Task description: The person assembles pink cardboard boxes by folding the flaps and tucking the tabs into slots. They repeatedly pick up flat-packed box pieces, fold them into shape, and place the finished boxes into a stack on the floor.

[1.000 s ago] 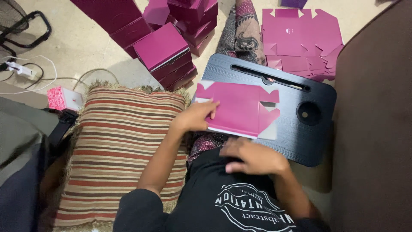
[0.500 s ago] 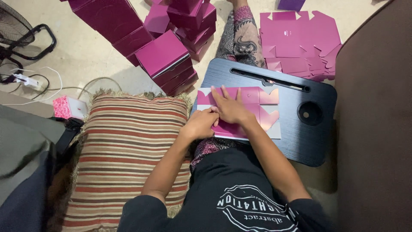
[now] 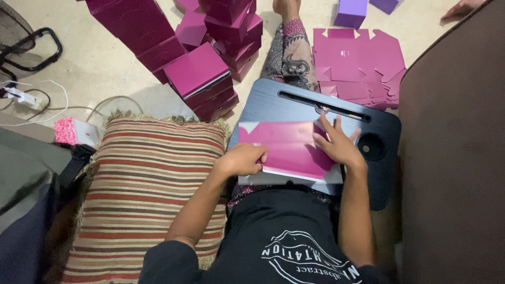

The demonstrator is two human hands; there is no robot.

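A flat magenta cardboard box blank (image 3: pixel 286 147), partly folded over, lies on a dark lap tray (image 3: pixel 294 102) across my legs. My left hand (image 3: pixel 243 159) grips the blank's left edge with curled fingers. My right hand (image 3: pixel 336 144) presses flat on its right side, fingers spread. White undersides of the card show at the blank's near edge and top left corner.
Stacks of assembled magenta boxes (image 3: pixel 202 79) stand on the floor ahead left. Flat magenta blanks (image 3: pixel 357 58) lie ahead right, purple boxes (image 3: pixel 351 11) beyond. A striped cushion (image 3: pixel 142 189) is at my left, a brown sofa (image 3: pixel 452 158) at right, cables and a power strip (image 3: pixel 18 95) far left.
The blank has been folded over on the tray. My right hand moved from the blank's middle to its right side; my left hand stayed at the left edge.
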